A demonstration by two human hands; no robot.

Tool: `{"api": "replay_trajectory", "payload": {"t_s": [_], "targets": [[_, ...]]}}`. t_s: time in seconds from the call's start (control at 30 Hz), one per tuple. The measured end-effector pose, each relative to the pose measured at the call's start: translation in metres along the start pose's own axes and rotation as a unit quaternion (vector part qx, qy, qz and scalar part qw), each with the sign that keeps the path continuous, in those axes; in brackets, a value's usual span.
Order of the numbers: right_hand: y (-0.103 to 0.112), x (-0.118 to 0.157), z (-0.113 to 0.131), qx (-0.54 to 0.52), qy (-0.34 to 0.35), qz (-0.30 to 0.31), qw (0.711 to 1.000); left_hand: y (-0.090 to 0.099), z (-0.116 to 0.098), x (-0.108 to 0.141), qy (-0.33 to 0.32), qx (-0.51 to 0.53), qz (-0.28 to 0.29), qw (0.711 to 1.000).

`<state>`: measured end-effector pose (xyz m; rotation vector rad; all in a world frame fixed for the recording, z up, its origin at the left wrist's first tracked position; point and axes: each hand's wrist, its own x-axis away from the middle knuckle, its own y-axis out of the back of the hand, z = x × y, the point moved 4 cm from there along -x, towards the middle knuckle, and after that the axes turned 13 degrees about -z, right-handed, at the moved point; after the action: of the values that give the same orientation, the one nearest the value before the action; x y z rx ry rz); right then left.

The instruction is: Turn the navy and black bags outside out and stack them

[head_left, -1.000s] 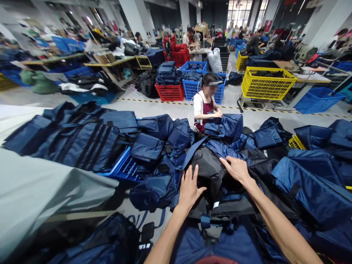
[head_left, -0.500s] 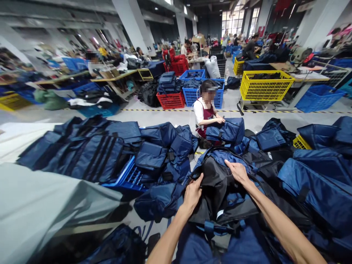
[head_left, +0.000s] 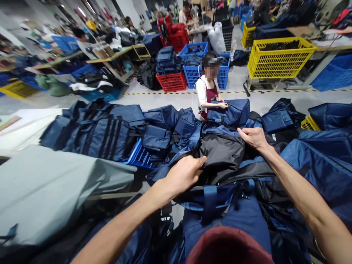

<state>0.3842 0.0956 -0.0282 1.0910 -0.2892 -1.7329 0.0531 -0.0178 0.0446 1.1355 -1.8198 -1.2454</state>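
Note:
A navy and black bag [head_left: 222, 156] lies right in front of me, its mouth spread so that the black lining shows. My left hand [head_left: 188, 170] is closed on the bag's left edge, thumb pressed against the fingers. On the far right edge my right hand [head_left: 254, 138] pinches the fabric between thumb and fingers. A wide blue strap [head_left: 210, 203] hangs from the bag's near side. Below it, a dark red rounded shape [head_left: 228, 247] fills the bottom of the view.
Across the pile sits a co-worker [head_left: 210, 90] handling a navy bag [head_left: 233, 112]. Navy bags [head_left: 110, 135] are heaped on the left, beside a blue crate [head_left: 141, 156]. Pale sheeting [head_left: 68, 187] covers the near left. A yellow crate [head_left: 280, 58] stands beyond the taped floor line.
My hands have moved apart, pulling the bag's opening wider. The black lining lies flatter and more exposed. My view has tilted downward, bringing the dark red shape in at the bottom.

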Motion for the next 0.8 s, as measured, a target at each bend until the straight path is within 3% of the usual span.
{"api": "replay_trajectory", "payload": {"t_s": [0.1, 0.17, 0.23, 0.3, 0.4, 0.47, 0.53, 0.6, 0.8], "targets": [[-0.019, -0.006, -0.04, 0.004, -0.054, -0.002, 0.999, 0.007, -0.006, -0.042, -0.027, 0.004, 0.026, 0.999], [-0.046, 0.011, -0.076, 0.03, -0.108, 0.018, 0.994, -0.012, 0.008, -0.078, -0.033, 0.051, 0.042, 0.997], [-0.079, 0.043, -0.109, 0.05, -0.174, 0.055, 0.982, -0.049, 0.032, -0.105, -0.015, 0.14, 0.068, 0.988], [-0.113, 0.084, -0.131, 0.045, -0.232, 0.092, 0.967, -0.098, 0.056, -0.113, 0.028, 0.246, 0.099, 0.964], [-0.153, 0.134, -0.139, 0.031, -0.272, 0.131, 0.953, -0.163, 0.075, -0.092, 0.093, 0.35, 0.089, 0.928], [-0.169, 0.148, -0.139, 0.029, -0.29, 0.144, 0.946, -0.183, 0.077, -0.074, 0.117, 0.37, 0.035, 0.921], [-0.175, 0.149, -0.139, 0.032, -0.301, 0.155, 0.94, -0.185, 0.074, -0.061, 0.129, 0.357, 0.003, 0.925], [-0.175, 0.144, -0.142, 0.036, -0.307, 0.172, 0.935, -0.174, 0.071, -0.053, 0.126, 0.317, 0.008, 0.94], [-0.159, 0.132, -0.137, 0.005, -0.313, 0.27, 0.911, -0.128, 0.054, -0.039, 0.014, 0.107, -0.014, 0.994]]}}
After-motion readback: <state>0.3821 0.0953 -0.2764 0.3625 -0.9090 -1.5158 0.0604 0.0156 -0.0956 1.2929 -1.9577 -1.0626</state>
